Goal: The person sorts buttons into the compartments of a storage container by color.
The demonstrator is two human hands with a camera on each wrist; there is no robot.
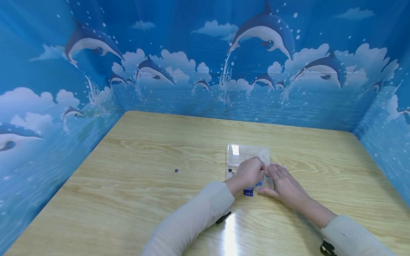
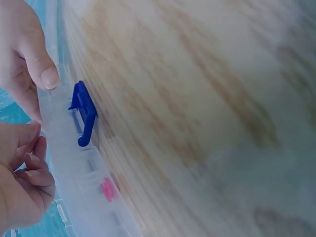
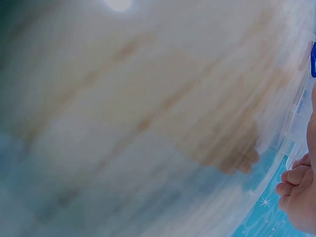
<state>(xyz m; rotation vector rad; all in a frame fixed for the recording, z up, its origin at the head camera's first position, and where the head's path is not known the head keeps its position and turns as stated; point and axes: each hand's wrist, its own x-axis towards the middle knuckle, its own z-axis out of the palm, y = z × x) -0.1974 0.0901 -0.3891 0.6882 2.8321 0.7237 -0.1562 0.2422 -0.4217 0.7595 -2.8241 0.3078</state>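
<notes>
A clear plastic compartment box (image 1: 230, 161) lies on the table with its transparent lid (image 1: 248, 153) raised at the back. My left hand (image 1: 251, 172) is over the box, fingers bent, thumb and fingertip meeting; I cannot tell whether a small thing is between them. My right hand (image 1: 286, 186) holds the box's front right corner, thumb at the front and fingers along the side. A blue latch (image 2: 86, 113) hangs at the front, beside the right thumb. Small dark pieces (image 1: 230, 170) and blue pieces (image 1: 259, 184) sit in the compartments. A pink piece (image 2: 107, 190) shows through the front wall.
One small dark round piece (image 1: 176, 170) lies on the wood-grain table (image 1: 144, 199), left of the box. Dolphin-print curtains (image 1: 205, 64) stand around the table's back and sides. Black straps (image 1: 327, 248) show at the sleeves.
</notes>
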